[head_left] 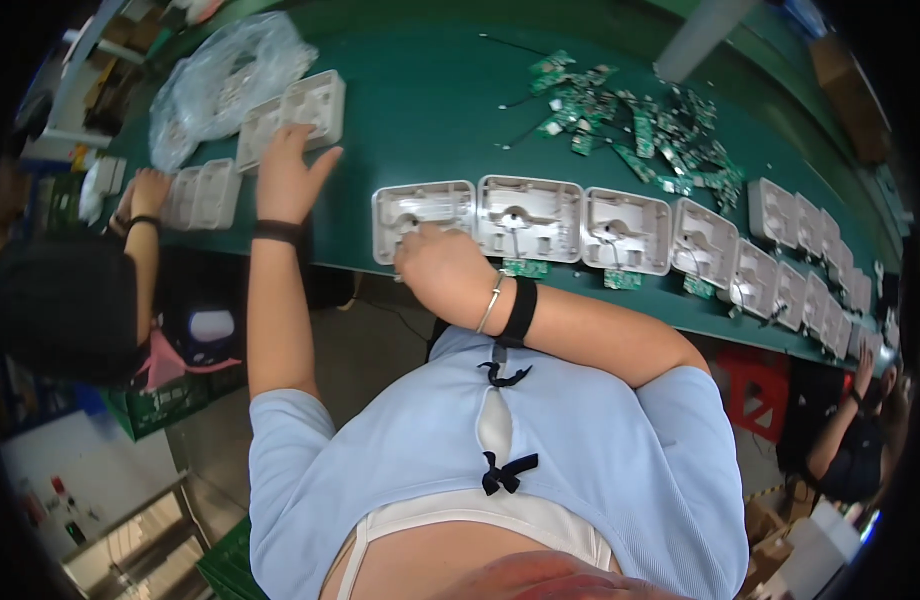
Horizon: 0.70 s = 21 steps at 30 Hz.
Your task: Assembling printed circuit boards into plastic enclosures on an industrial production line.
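My left hand [292, 180] reaches out with thumb and fingers apart. Its fingertips are at the near edge of a pair of white plastic housings [315, 108]; whether they touch is unclear. Bent across my front, my right hand [448, 270] has its fingers curled together over the near left part of an open white housing [435, 203]. What those fingers pinch, if anything, is hidden. Beside that housing, a row of similar open housings [531, 222] runs to the right. Small green circuit boards [622, 280] hang by wires from several of them at the table's front edge.
Behind the row lies a heap of green circuit boards [645, 130] with black wires, near a grey post [705, 40]. A clear plastic bag [235, 85] rests at the far left. One co-worker's hand [150, 190] is by more housings [205, 195]; another person [850, 440] works at right.
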{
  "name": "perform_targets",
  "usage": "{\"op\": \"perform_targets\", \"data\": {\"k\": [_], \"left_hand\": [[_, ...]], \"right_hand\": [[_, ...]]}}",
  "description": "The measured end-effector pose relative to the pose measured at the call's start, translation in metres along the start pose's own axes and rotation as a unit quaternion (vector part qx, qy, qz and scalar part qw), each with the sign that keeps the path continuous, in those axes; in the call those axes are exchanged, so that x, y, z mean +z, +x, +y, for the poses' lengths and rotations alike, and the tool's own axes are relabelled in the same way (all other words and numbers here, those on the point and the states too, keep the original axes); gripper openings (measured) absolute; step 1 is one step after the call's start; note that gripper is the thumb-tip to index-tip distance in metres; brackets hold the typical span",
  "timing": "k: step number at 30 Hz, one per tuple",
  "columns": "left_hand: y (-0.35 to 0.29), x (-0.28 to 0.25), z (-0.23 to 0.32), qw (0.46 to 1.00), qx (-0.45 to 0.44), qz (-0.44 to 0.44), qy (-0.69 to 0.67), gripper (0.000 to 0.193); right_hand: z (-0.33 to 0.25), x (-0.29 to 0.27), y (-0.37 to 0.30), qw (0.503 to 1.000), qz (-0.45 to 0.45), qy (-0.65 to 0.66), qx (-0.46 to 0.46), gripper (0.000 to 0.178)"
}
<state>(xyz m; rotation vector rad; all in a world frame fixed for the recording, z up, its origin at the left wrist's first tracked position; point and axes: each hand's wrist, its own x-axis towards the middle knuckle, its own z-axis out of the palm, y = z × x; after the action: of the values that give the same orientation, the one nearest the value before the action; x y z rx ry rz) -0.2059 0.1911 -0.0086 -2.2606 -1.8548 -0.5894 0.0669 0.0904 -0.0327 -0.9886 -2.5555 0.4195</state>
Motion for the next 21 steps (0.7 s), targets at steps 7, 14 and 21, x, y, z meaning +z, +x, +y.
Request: {"op": "perform_targets", "data": {"k": [7,14,21], "left_hand": [[0.034,0.038,0.0,0.995,-0.061,-0.052,0.065,0.033],[0.01,0.017,0.023,0.997,-0.055,-0.057,0.013,0.024],[-0.035,-0.004,0.058,0.996,0.073,-0.022,-0.055,0.017]], "right_hand": [[0.046,-0.063,-0.035,0.99,0.044,0.13,-0.044,0.015],[0.138,-0.179,-0.091,0.973,0.068,0.011,0.221,0.024],[0.216,-0.192,-0.001,0.965,0.008,-0.136,0.226,0.027]]}}
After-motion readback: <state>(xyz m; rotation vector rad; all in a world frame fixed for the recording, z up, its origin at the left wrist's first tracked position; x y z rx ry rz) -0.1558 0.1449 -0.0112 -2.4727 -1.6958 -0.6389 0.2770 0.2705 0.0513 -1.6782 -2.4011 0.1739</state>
